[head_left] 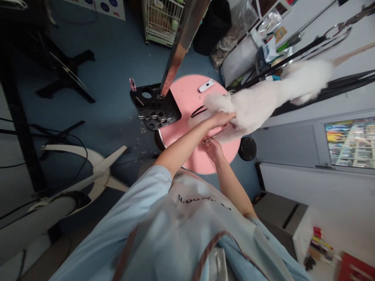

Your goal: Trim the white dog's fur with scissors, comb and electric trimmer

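A white fluffy dog (258, 103) stands upright or stretched out over a round pink table (190, 93). My left hand (223, 118) is closed on one of its legs, though the fur hides part of the fingers. Just below, my right hand (212, 149) grips a pair of scissors (217, 135) by the handles. Their thin blades point up and right, close to the fur under my left hand. A black strap loop (198, 111) lies on the tabletop left of the dog.
A white clipper (206, 85) rests at the table's far side. A black tool holder (172, 111) with several scissors is fixed at the left, beside a metal post (178, 50). Farther back are a white wire cage (164, 19) and a black bin (212, 27). A round black stool (247, 149) stands right.
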{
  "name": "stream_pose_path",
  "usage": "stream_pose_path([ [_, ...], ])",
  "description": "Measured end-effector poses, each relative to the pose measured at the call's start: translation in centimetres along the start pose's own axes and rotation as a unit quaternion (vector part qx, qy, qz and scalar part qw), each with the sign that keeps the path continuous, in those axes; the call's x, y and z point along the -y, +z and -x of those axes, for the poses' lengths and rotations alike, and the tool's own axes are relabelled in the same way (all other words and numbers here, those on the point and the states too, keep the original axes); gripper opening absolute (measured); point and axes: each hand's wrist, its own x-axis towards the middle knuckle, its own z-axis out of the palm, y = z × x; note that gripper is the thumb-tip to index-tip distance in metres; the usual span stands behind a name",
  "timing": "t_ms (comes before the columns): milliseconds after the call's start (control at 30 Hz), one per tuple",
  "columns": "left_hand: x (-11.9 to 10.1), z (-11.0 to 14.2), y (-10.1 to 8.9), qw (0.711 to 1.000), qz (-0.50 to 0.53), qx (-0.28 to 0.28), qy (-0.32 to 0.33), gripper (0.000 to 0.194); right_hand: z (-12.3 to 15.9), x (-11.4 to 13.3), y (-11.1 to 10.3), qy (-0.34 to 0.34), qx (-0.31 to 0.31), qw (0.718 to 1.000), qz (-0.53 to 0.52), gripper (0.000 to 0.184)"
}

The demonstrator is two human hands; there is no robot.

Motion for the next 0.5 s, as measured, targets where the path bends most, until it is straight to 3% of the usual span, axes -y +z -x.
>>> stream_pose_path([
  [333, -0.7, 0.6, -0.2, 1.000, -0.028, -0.006, -0.013, 0.032, -0.8, -1.0, -0.6, -0.009, 0.013, 1.000, 0.020, 0.024],
  [500, -0.6, 0.6, -0.2, 0.999, -0.044, -0.010, -0.016, 0.035, -0.5, -1.8, -0.9, 0.041, 0.027, 0.999, -0.019, 0.021],
])
